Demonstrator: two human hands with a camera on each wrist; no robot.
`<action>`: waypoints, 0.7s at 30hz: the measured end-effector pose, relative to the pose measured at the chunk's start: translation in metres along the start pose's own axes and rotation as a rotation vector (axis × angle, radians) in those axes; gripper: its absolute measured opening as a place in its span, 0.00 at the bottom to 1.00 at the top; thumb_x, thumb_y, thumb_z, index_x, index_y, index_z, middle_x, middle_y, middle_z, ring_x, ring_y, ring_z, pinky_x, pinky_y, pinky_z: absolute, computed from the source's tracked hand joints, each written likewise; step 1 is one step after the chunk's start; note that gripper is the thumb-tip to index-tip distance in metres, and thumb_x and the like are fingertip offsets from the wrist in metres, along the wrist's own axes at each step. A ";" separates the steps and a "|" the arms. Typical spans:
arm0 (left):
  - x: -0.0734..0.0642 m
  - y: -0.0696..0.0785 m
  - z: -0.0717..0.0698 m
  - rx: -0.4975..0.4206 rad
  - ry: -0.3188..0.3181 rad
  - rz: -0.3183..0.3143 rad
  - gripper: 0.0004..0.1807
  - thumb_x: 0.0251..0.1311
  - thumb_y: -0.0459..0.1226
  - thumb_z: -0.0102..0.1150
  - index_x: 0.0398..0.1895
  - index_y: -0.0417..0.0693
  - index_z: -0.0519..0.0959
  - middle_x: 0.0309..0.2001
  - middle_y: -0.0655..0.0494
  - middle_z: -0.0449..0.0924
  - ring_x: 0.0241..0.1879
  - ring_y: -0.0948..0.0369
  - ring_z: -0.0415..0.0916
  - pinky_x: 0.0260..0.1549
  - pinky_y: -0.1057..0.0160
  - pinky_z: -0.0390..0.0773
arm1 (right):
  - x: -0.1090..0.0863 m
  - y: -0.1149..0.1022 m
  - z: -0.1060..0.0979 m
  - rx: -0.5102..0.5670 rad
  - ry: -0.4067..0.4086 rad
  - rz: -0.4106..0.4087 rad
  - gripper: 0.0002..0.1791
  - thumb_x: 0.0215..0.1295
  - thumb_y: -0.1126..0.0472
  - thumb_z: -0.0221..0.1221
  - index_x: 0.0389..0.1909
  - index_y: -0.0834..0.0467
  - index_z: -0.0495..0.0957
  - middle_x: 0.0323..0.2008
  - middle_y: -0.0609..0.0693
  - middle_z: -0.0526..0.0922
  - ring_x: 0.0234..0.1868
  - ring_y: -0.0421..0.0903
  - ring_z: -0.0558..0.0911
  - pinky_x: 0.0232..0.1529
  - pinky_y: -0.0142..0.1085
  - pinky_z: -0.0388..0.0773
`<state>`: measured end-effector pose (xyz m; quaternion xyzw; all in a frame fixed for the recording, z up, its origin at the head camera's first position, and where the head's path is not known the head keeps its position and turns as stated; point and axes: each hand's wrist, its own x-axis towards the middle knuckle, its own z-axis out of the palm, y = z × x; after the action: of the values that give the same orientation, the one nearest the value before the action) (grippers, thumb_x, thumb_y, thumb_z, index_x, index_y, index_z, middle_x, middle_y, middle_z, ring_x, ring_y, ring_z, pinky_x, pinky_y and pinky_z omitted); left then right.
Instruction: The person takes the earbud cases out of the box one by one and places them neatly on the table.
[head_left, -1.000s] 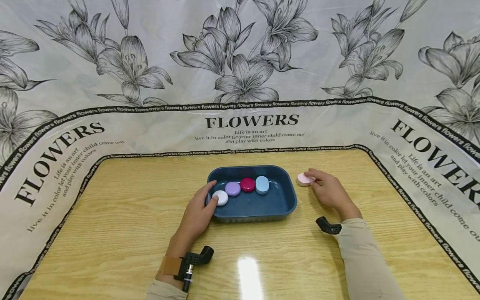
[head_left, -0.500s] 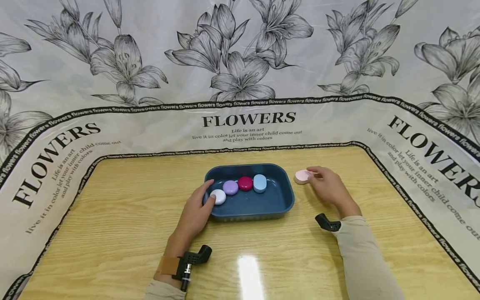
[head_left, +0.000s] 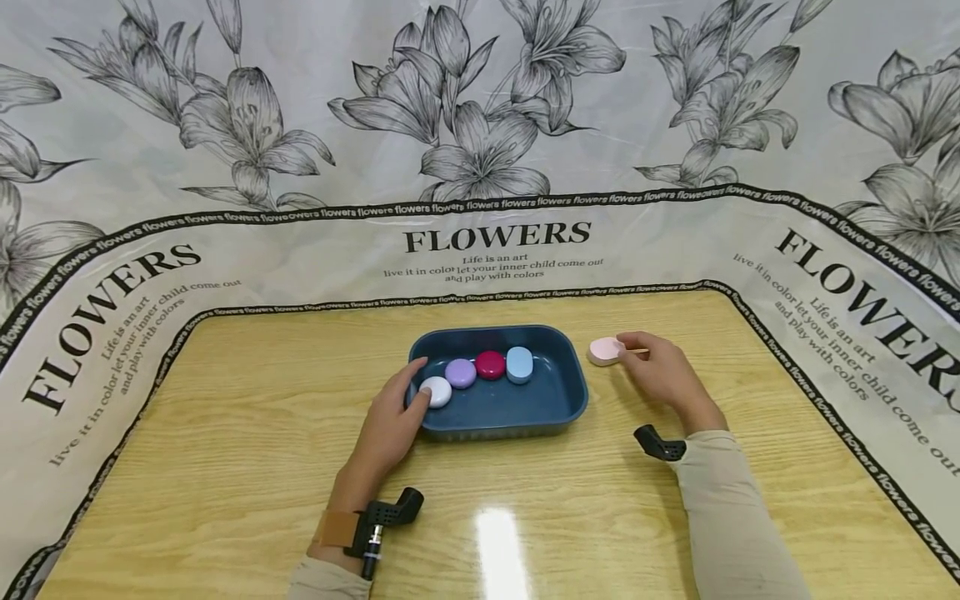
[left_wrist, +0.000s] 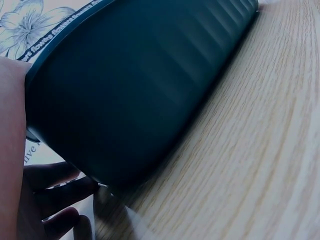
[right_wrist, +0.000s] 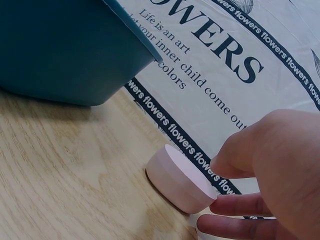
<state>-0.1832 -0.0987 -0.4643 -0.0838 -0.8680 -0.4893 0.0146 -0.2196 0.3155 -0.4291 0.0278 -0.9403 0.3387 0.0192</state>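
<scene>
A blue rectangular tub stands on the table. My left hand holds its left end, thumb over the front rim and beside a round white piece. In the left wrist view, fingers lie around the tub's outer end. Also in the tub are a round lilac piece, a round dark red piece and a light blue oblong piece. Right of it, a pink flat-topped oval piece rests on the table. My right hand touches its right end with extended fingertips, thumb apart above it.
The wooden table reaches back to a floral-printed sheet that rises behind and at both sides. Each wrist carries a small black camera mount. A bright light reflection lies on the table in front.
The head view has shifted slightly. My right thumb and fingers show a gap between them beside the pink piece. My left hand and the tub stay as they were.
</scene>
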 end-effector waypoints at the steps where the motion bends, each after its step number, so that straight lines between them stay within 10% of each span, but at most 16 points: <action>1: 0.000 0.000 0.000 -0.001 -0.001 0.003 0.26 0.74 0.47 0.48 0.74 0.61 0.65 0.73 0.54 0.63 0.74 0.54 0.57 0.71 0.46 0.57 | 0.000 0.000 0.000 0.000 -0.002 0.001 0.23 0.76 0.57 0.52 0.66 0.66 0.72 0.60 0.67 0.76 0.57 0.64 0.78 0.57 0.57 0.73; 21: 0.001 -0.002 0.000 0.003 0.005 0.014 0.26 0.74 0.47 0.48 0.74 0.59 0.66 0.73 0.54 0.64 0.73 0.54 0.58 0.71 0.47 0.58 | 0.000 0.001 -0.002 -0.016 -0.022 0.004 0.24 0.77 0.56 0.51 0.67 0.65 0.71 0.58 0.69 0.77 0.56 0.65 0.77 0.57 0.58 0.71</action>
<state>-0.1845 -0.0993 -0.4661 -0.0886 -0.8680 -0.4881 0.0204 -0.2199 0.3178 -0.4283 0.0297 -0.9432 0.3308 0.0086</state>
